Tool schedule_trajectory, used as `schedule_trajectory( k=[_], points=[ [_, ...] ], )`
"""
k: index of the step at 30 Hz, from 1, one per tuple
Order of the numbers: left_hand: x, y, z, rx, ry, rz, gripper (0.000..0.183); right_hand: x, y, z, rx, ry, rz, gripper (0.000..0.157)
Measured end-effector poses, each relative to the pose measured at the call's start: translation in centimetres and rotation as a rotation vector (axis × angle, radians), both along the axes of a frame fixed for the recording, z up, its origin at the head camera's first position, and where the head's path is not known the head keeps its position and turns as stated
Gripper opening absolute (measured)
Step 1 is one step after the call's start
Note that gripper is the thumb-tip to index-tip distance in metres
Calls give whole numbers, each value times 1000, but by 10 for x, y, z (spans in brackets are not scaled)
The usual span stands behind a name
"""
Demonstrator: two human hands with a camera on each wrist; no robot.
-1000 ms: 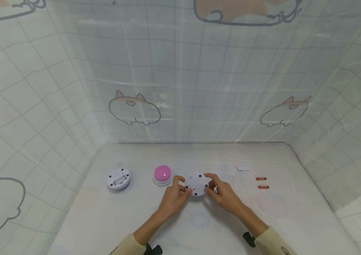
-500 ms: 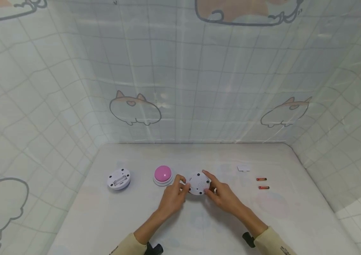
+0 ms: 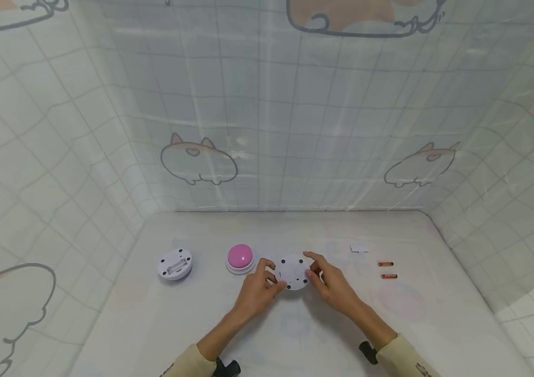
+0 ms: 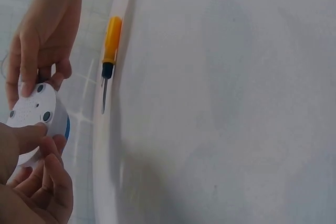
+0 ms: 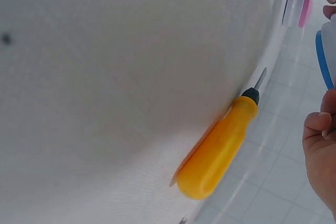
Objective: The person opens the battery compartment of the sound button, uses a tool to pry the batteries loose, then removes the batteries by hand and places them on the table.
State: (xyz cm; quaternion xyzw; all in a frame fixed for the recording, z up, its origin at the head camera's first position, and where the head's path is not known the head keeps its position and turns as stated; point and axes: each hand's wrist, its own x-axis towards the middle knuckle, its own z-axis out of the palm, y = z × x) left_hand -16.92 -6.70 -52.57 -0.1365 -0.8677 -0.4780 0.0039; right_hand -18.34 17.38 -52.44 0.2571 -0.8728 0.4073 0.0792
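Near the middle of the table, both hands hold a round white push-button buzzer (image 3: 292, 273) upside down, its black feet and speaker holes facing up. A blue rim (image 5: 324, 59) shows below its base. My left hand (image 3: 255, 293) grips the left side, thumb on the underside. At the right edge, my right hand (image 3: 335, 288) holds with thumb and curled fingers, the index finger raised in the head view. A yellow-handled screwdriver (image 5: 218, 148) lies on the table in both wrist views.
A pink buzzer (image 3: 240, 257) stands upright left of the hands. Further left lies an overturned white buzzer (image 3: 175, 264) with its battery compartment uncovered. On the right are a small white cover (image 3: 359, 248) and two red batteries (image 3: 386, 264). Tiled-pattern curtains (image 3: 267, 115) surround the table.
The held buzzer has turned between the hands, so its black feet sit in different positions. The right fingers have shifted along its edge. Everything else stays in place.
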Motion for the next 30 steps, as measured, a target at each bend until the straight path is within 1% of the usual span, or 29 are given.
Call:
schedule_trajectory(
  k=[2, 5, 11, 15, 18, 20, 24, 26, 30],
  points=[
    [0, 1, -1, 21, -16, -5, 42, 0, -1, 0, -26, 9, -7, 41],
    [1, 3, -1, 47, -41, -9, 46, 0, -2, 0, -38, 6, -11, 39],
    [3, 6, 1, 56, -62, 5, 50, 2, -4, 0, 0, -44, 3, 56],
    [3, 6, 4, 58, -70, 2, 46, 2, -5, -1, 30, -99, 21, 68],
    [3, 6, 4, 61, -67, -14, 40, 3, -5, -2, 45, -120, 26, 72],
    [3, 5, 4, 53, -73, -13, 36, 4, -5, -2, 41, -123, 30, 70],
    [2, 2, 1, 12, -68, 16, 27, 4, -3, -3, 22, -84, 44, 62],
    [2, 1, 0, -12, -44, 33, 23, 4, -3, -3, 8, -53, 49, 58],
    [1, 0, -2, -17, -3, 56, 20, 3, -1, -4, 0, -9, 28, 54]
  ],
)
